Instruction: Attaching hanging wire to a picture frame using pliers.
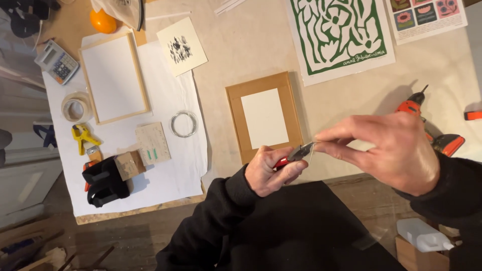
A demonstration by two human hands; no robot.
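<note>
My left hand [273, 170] grips small red-handled pliers [293, 154], their metal jaws pointing right. My right hand [389, 150] pinches a thin piece of wire [312, 153] right at the jaws' tip. Both hands are held over the table's near edge, just below a brown cardboard frame back [236, 115] with a white rectangle in its middle. Black sleeves cover both arms.
A coil of wire [184, 124], a wooden frame [113, 78], tape roll [75, 107], yellow clamp [83, 136], calculator [56, 61] and small wooden blocks [129, 164] lie on white paper at left. An orange drill [427, 125] lies right. A green print [341, 32] lies at the back.
</note>
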